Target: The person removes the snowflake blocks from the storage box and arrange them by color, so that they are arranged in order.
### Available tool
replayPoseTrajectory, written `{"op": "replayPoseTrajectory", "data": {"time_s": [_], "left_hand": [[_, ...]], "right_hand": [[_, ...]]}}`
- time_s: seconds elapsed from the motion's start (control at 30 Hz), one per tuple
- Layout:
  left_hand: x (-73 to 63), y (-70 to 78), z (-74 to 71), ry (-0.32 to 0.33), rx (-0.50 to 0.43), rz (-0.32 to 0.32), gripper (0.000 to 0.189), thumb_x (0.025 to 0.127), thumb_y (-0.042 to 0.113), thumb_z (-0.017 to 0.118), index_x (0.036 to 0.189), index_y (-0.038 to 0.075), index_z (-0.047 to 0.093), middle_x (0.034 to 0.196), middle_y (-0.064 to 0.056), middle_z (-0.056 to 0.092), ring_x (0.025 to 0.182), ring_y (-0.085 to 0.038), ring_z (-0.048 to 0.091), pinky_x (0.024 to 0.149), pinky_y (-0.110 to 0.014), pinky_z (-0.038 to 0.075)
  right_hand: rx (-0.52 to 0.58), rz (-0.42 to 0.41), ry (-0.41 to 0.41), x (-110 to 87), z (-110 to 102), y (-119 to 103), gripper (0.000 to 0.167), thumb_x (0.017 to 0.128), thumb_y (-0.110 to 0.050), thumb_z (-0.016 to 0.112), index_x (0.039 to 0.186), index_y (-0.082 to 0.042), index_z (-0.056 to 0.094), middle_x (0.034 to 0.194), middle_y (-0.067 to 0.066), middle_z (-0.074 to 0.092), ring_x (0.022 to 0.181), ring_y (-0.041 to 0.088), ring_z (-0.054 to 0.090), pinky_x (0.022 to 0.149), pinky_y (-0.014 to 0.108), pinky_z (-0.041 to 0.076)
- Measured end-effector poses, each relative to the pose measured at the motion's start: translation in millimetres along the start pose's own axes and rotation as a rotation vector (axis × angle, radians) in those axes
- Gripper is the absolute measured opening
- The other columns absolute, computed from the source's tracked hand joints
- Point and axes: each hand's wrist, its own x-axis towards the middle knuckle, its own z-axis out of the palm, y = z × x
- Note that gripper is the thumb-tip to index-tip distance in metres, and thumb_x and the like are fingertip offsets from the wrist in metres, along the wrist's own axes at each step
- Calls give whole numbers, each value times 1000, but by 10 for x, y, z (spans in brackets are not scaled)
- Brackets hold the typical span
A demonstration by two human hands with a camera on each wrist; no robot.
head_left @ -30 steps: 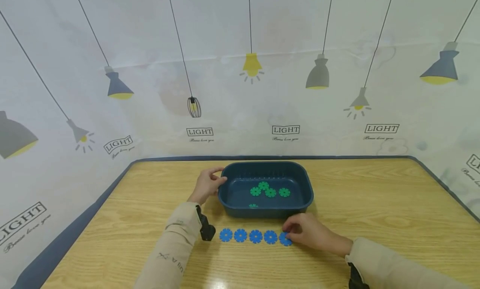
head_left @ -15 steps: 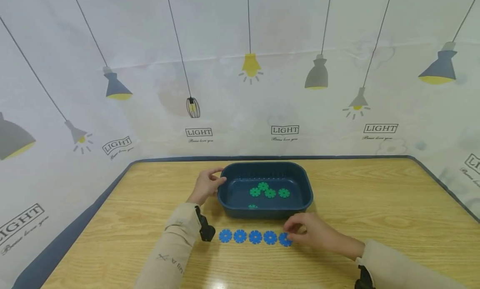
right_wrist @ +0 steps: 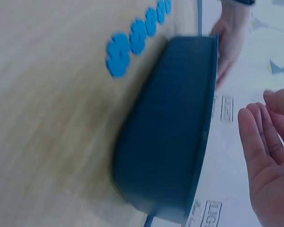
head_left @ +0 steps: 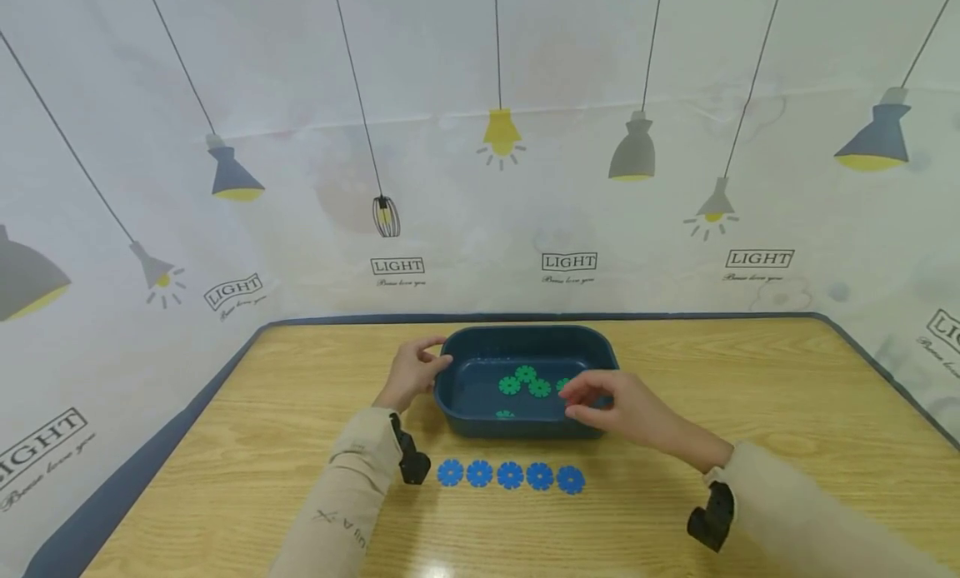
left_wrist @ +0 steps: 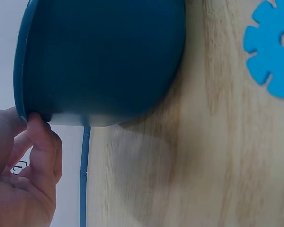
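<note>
A dark blue plastic basin (head_left: pixel 502 429) stands on the table with several green notched discs (head_left: pixel 540 388) inside. At its left end my left hand (head_left: pixel 407 373) pinches the rim between thumb and fingers; the grip also shows in the left wrist view, at the basin's edge (left_wrist: pixel 104 61). My right hand (head_left: pixel 628 405) hovers over the basin's front right corner, fingers loosely bent, partly hiding one green disc. Nothing shows between its fingers, and in the right wrist view this hand (right_wrist: pixel 270 161) is apart from the basin. Several blue notched discs (head_left: pixel 509 483) lie in a row before the basin.
The wooden table (head_left: pixel 750 411) extends to both sides of the basin. Behind it hangs a pale sheet (head_left: pixel 465 286) printed with lamps. A black wrist device (head_left: pixel 412 457) on the left arm sits near the row's left end.
My right hand has let go of the rightmost blue disc, which stays in the row, and has risen forward over the basin's right corner. The left hand keeps its hold on the rim.
</note>
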Motion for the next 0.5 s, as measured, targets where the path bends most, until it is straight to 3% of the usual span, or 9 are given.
{"op": "replayPoseTrajectory", "data": {"time_s": [0.23,0.5], "left_hand": [[-5,1,-4,6,-14,-7,38,84,10,60,122,9,53,78,-10,54,52,-13,48,49,-35,49],[-7,21,-8,-1,2,-2,39,84,9,60,122,8,53,78,-12,56,53,-14,52,46,-31,48]], "right_hand": [[16,73,31,198,-99,164,17,84,-5,60,99,1,57,86,9,60,74,15,58,61,26,50],[-168,137,53,363,-61,382,14,82,-4,62,95,-1,59,83,5,59,73,16,57,63,26,48]]}}
